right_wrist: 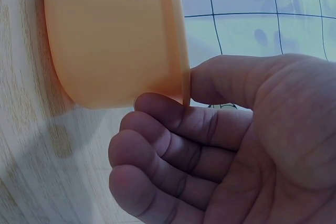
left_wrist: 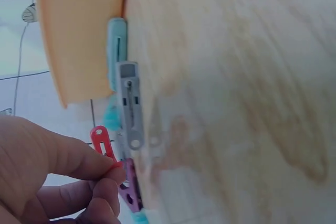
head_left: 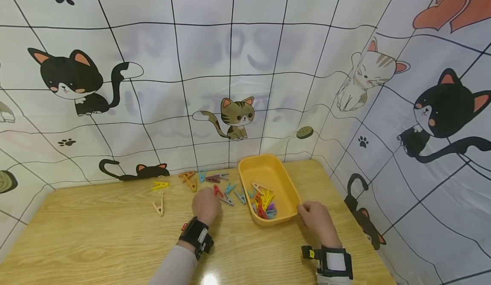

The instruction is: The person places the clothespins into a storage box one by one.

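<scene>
My left hand [head_left: 206,206] pinches a red clothespin [left_wrist: 102,141] between thumb and forefinger, over the loose clothespins left of the basket. Close by its fingertips in the left wrist view are a grey clothespin [left_wrist: 129,106], a purple one [left_wrist: 131,187] and a light blue one [left_wrist: 116,51]. My right hand [head_left: 317,220] grips the rim of the yellow plastic basket [head_left: 281,178] at its near right corner, thumb outside the rim and fingers curled beneath it. Inside the basket lies a pile of yellow, red, orange, purple and blue clothespins [head_left: 264,202].
Farther left on the wooden table [head_left: 107,234] lie a yellow clothespin [head_left: 160,185], a cream-coloured one [head_left: 159,206] and brown-orange ones [head_left: 189,181]. A light blue one [head_left: 202,175] lies near the back edge. A cat-patterned sheet [head_left: 153,63] hangs behind the table and along the right side.
</scene>
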The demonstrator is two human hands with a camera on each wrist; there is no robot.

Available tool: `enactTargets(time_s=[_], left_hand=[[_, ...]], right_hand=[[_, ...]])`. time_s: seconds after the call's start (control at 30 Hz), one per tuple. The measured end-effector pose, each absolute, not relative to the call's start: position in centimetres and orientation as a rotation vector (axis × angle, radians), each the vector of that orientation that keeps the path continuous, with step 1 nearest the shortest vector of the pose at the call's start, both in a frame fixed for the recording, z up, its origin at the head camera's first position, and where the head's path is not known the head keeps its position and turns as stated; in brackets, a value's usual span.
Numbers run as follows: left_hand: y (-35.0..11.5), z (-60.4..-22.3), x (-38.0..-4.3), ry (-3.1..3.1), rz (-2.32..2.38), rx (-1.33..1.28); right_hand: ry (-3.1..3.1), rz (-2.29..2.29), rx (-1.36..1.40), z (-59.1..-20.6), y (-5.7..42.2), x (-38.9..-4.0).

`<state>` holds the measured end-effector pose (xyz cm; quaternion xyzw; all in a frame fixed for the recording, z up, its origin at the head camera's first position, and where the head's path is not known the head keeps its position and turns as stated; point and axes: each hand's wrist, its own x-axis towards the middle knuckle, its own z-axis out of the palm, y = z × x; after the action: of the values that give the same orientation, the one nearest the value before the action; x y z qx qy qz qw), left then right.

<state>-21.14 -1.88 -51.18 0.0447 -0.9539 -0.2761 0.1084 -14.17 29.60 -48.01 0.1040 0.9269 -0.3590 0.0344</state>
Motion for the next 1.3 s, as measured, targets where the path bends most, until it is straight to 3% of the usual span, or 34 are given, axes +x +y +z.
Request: enactTargets(time_s=[0.6, 1.3], left_hand=[[0.4, -47.7, -19.9, -2.689, -0.908, -0.224], [4.1, -47.3, -19.0, -2.681, -0.936, -0.39]], right_hand=[[2.843, -1.108, 0.338, -48.0, 29.4, -14.2], [2.842, -1.116, 0.316, -48.2, 29.7, -14.2]])
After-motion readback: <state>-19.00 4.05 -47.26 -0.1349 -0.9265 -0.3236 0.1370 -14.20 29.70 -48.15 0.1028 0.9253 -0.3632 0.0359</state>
